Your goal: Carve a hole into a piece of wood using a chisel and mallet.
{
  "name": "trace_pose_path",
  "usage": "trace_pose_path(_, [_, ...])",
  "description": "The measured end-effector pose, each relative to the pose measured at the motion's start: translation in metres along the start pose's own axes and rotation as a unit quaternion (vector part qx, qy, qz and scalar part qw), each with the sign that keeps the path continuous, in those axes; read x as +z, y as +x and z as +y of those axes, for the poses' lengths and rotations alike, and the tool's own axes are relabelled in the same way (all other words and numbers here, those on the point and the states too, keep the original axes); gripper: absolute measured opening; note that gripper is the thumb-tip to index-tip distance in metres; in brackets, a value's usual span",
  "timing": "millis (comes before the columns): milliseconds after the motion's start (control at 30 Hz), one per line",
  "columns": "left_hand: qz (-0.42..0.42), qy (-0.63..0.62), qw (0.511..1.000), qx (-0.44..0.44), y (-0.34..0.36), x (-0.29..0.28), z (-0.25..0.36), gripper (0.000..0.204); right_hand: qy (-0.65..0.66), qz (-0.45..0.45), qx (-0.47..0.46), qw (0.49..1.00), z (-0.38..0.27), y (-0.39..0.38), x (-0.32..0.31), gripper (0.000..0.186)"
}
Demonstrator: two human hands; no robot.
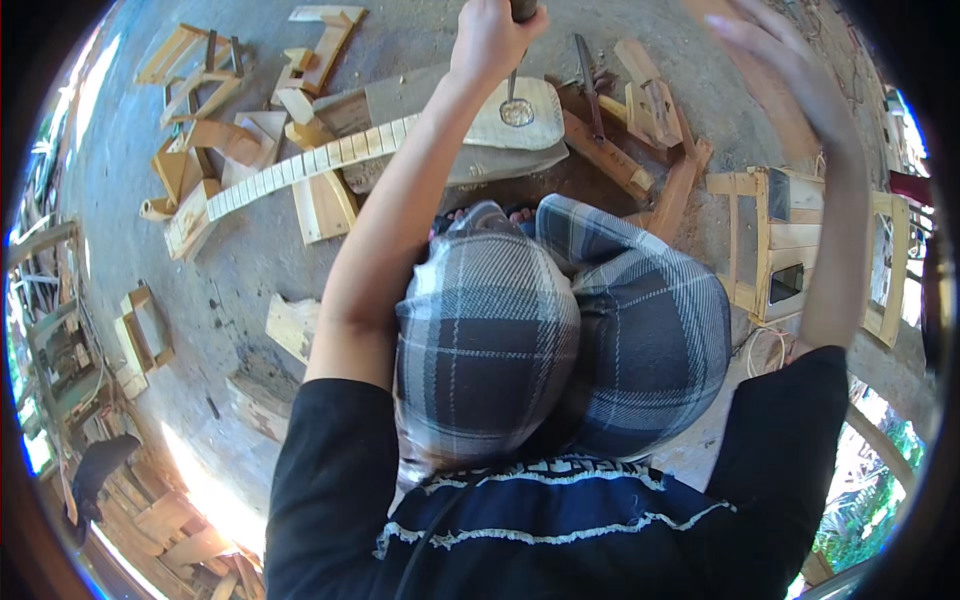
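Head view: gripping a chisel-like tool point(514, 84) in the left hand point(490, 45), with fingers wrapped around its dark handle. Tip down in a small round hollow point(516, 112) in a pale wooden body point(545, 122), lying just past the plaid-covered knees point(490, 340). Over to the right, holding up a blurry right hand point(765, 40), with fingers stretched out beside a brown wood block point(768, 105). Can't tell if gripping that.
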State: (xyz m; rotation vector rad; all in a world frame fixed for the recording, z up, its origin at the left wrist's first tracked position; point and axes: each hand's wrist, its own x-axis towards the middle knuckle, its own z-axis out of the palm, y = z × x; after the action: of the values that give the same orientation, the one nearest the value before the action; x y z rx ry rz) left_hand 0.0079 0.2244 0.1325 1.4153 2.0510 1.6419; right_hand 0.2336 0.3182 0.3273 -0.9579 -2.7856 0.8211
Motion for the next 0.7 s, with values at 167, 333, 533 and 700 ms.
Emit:
trace_pose_path(167, [0.02, -0.013, 1.0, 0.019, 0.001, -0.005, -0.007, 0.06, -0.066, -0.057, 0.047, 0.995, -0.079, -0.004, -0.026, 0.075])
trace_pose_path(333, [-0.004, -0.003, 1.0, 0.007, 0.002, -0.002, -0.008, 0.06, 0.075, -0.061, 0.003, 0.995, -0.086, 0.001, -0.018, 0.075])
trace_pose_path(533, [-0.002, -0.001, 1.0, -0.01, 0.004, 0.001, -0.013, 0.054, -0.115, -0.055, 0.004, 0.992, -0.065, 0.031, -0.03, 0.075])
trace_pose_path(700, [0.055, 0.019, 0.998, -0.039, 0.0, 0.001, -0.024, 0.041, -0.093, 0.058, 0.001, 0.994, -0.099, -0.001, 0.005, 0.07])
